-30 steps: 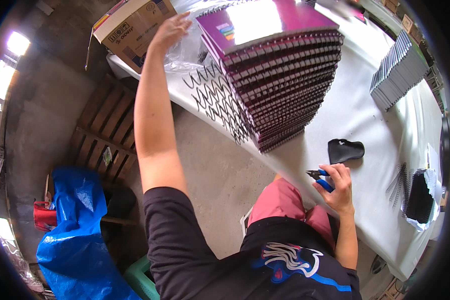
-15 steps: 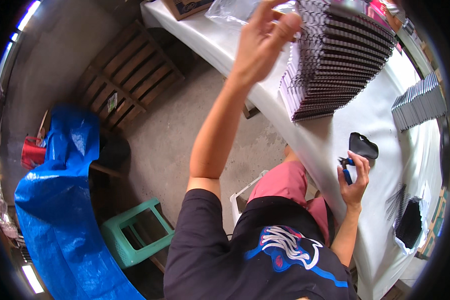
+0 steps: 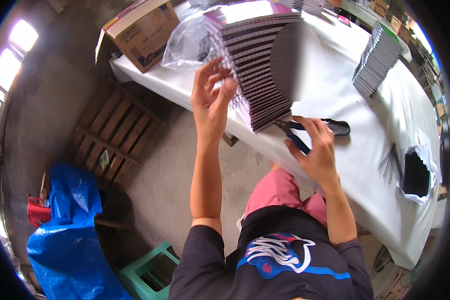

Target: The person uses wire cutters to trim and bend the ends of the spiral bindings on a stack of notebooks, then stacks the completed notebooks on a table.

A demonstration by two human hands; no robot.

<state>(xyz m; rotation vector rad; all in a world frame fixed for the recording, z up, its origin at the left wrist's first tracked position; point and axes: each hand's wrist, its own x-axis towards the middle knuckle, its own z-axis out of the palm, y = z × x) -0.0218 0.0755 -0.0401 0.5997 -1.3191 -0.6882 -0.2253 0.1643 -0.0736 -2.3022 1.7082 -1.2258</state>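
Observation:
A tall stack of wire-bound notebooks [image 3: 252, 70] stands near the table's edge, its dark wire coils facing me. My left hand [image 3: 212, 102] is raised at the stack's left side, fingers loosely bent and apart, with nothing visible in them; whether the fingertips touch the coils I cannot tell. My right hand [image 3: 319, 150] grips blue-handled pliers [image 3: 300, 143], their jaws pointing at the stack's lower right corner. Just beyond that hand lies a smooth black object [image 3: 339, 127], partly hidden by the fingers.
On the white-covered table [image 3: 365, 175] are a cardboard box [image 3: 145, 42], clear plastic bag [image 3: 187, 47], second notebook stack [image 3: 378, 60], loose black wire coils [image 3: 394, 162] and an open white package of black contents [image 3: 417, 172]. Left are a wooden pallet [image 3: 112, 132], blue tarp [image 3: 75, 240] and green stool [image 3: 147, 272].
My right hand has brought the pliers forward and left, to the stack's lower corner. My left hand has come lower along the stack's side. The whole view has shifted.

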